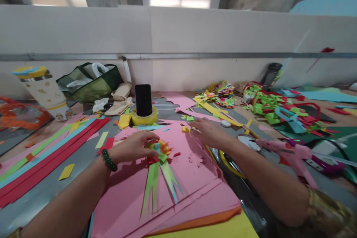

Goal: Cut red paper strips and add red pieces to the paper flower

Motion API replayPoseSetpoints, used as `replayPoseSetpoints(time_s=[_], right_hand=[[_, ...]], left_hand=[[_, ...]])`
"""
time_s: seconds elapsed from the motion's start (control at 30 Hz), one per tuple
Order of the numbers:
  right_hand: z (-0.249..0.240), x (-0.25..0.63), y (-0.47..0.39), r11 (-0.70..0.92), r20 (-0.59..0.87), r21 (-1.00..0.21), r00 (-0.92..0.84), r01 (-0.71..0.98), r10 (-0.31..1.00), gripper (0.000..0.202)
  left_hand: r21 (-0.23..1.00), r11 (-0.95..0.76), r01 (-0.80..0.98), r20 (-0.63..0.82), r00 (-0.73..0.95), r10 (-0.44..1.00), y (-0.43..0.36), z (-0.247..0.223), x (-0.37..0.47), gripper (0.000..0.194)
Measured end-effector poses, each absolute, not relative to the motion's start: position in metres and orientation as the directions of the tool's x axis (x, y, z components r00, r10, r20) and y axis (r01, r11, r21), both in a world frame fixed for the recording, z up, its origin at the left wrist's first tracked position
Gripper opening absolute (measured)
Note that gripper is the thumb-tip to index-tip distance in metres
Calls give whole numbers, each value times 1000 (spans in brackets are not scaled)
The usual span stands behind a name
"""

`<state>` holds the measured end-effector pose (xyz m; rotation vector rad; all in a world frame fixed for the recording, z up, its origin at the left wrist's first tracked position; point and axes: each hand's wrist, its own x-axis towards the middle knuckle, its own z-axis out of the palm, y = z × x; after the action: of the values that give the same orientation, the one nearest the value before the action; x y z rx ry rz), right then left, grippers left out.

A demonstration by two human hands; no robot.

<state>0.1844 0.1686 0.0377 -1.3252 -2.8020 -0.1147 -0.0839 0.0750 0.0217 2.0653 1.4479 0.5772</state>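
My left hand (136, 145), with a green bead bracelet (109, 160) at its wrist, grips the left edge of a paper rosette (164, 149). The rosette has orange, yellow, red and blue pieces, and forked green paper tails (153, 184) hang toward me. It rests on a stack of pink paper sheets (125, 197). Farther back, my right hand (208, 132) reaches over the pink sheet with its fingers stretched out. Its fingertips are at a small yellow paper piece (185, 129); whether they touch it I cannot tell.
A phone (143, 100) stands in a yellow tape roll (144, 117) behind the pink sheets. To the right lie yellow-handled scissors (231, 164) and a pink glue gun (298, 153). Long paper strips (55, 152) and a tumbler (44, 95) are left. Finished rosettes (219, 93) pile up at the back.
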Motion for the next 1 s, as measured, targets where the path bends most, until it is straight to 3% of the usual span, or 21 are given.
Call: replayPoseSetpoints(time_s=[0.23,0.43,0.57,0.73,0.83,1.0], right_hand=[[36,176,160,746,28,6,-746,666,665,25],[50,201,169,612,24,21,-612,791,790,24],[60,215,180,466,113,37,-467,884,877,29],[52,214,186,512,110,11,-509,859,853,39],[43,211,189,580,16,-1,-579,815,815,27],[38,217,197,526,-39,26,-525,850,850,30]], left_hand=[[635,-315,706,43,375,926,70,27,-69,36],[710,-241,662,26,317,948,73,21,-76,37],[698,-260,667,43,324,945,75,20,-81,41],[804,-234,546,21,368,930,77,22,-89,49],[872,-165,462,-19,367,930,79,25,-100,53],[955,-59,289,-2,205,979,72,46,-133,51]])
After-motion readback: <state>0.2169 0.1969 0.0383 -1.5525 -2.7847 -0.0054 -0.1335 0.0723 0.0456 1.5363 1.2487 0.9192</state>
